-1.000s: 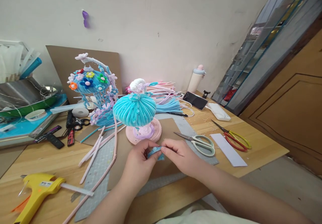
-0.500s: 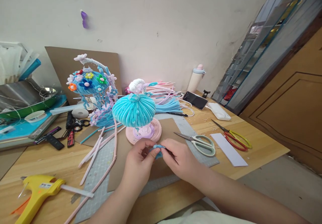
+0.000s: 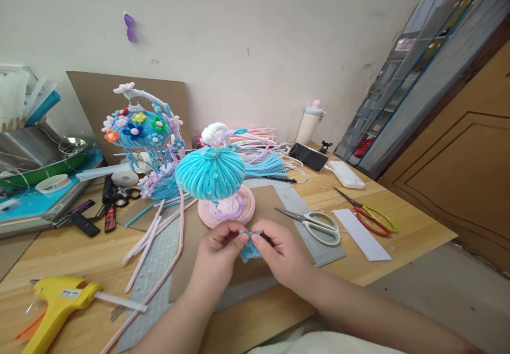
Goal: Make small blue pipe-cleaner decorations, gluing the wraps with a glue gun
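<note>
Between my two hands is a small blue fuzzy piece [image 3: 251, 251], which looks like bent pipe cleaner. My left hand [image 3: 223, 248] pinches it with thumb and forefinger from the left. From the right, my right hand [image 3: 277, 245] grips the same piece, thumbs almost meeting at its top. Part of it hangs below the fingertips; the rest is hidden by them. Just beyond my hands stands a pipe-cleaner lamp with a turquoise pleated shade [image 3: 210, 173] on a round pink base [image 3: 203, 213]. Brown cardboard [image 3: 191, 269] lies beneath my hands.
Scissors [image 3: 319, 227] lie right of my hands, with red-yellow pliers-like cutters [image 3: 372, 218] and a white strip [image 3: 362, 235] farther right. A yellow glue gun [image 3: 66, 303] rests at left. Behind stand a flower-covered blue lamp [image 3: 137, 131], pipe-cleaner bundles [image 3: 265, 165] and a bottle [image 3: 309, 124].
My fingers have shifted on the blue piece, and more of it now hangs below the thumbs. The whole view has moved slightly; the things on the table stay put.
</note>
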The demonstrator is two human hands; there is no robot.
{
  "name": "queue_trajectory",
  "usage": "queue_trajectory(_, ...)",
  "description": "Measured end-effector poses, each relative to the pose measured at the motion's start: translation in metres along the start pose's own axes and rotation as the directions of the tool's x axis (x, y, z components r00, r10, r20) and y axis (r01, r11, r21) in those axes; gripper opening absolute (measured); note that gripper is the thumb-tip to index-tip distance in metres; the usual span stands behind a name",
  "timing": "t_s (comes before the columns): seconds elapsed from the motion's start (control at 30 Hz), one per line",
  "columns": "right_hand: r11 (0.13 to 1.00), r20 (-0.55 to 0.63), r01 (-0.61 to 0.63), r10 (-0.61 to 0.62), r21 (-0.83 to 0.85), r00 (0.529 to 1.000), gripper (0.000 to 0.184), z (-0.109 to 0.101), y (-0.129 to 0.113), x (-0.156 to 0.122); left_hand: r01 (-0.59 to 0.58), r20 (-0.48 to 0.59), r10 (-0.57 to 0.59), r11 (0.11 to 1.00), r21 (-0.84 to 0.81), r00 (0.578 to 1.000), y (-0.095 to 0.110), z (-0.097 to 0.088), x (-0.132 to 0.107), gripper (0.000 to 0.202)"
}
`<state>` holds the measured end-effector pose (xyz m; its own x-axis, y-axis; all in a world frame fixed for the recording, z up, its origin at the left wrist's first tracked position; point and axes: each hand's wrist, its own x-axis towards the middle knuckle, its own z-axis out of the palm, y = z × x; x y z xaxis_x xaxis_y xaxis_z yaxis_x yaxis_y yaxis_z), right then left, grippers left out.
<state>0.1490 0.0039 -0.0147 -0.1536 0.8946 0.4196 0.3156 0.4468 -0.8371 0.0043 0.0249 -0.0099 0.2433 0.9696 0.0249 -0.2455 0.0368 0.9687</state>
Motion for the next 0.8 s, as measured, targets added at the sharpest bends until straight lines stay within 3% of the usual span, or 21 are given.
queue_trajectory(0.17, 0.998, 0.002, -0.061, 0.061, -0.014, 0.998, 0.018, -0.004, -0.002, 0.003, 0.106, -0.002, -0.108, 0.981, -0.162, 0.994, -0.005, 0.0, 0.005, 0.02)
queue_trajectory(0.3, 0.982, 0.013, -0.181, 0.182, -0.052, 0.983, 0.016, -0.005, -0.006, 0.006, 0.062, -0.055, -0.066, 0.996, -0.058, 0.996, -0.007, 0.0, 0.007, 0.023)
queue_trajectory(0.43, 0.959, 0.004, -0.263, 0.264, 0.111, 0.965, 0.014, 0.0, -0.002, 0.007, 0.011, -0.06, -0.012, 1.0, -0.021, 0.998, -0.008, 0.001, 0.006, 0.022)
queue_trajectory(0.5, 0.957, 0.011, -0.265, 0.266, 0.115, 0.964, 0.016, 0.002, -0.001, 0.007, 0.037, -0.036, -0.035, 0.997, 0.063, 0.999, -0.006, 0.001, 0.005, 0.023)
queue_trajectory(0.57, 0.964, 0.019, -0.255, 0.254, 0.074, 0.967, 0.016, 0.002, -0.001, 0.006, 0.03, -0.011, -0.028, 0.965, 0.26, 1.0, -0.005, 0.001, 0.003, 0.026)
queue_trajectory(0.67, 0.957, 0.028, -0.266, 0.265, 0.112, 0.964, 0.017, 0.003, -0.002, 0.004, -0.108, 0.034, 0.107, 0.828, 0.551, 0.994, -0.004, 0.0, 0.0, 0.026)
queue_trajectory(0.8, 0.933, 0.017, -0.256, 0.26, 0.254, 0.965, 0.016, 0.008, -0.001, 0.0, -0.209, 0.06, 0.219, 0.763, 0.611, 0.974, -0.006, 0.0, -0.003, 0.02)
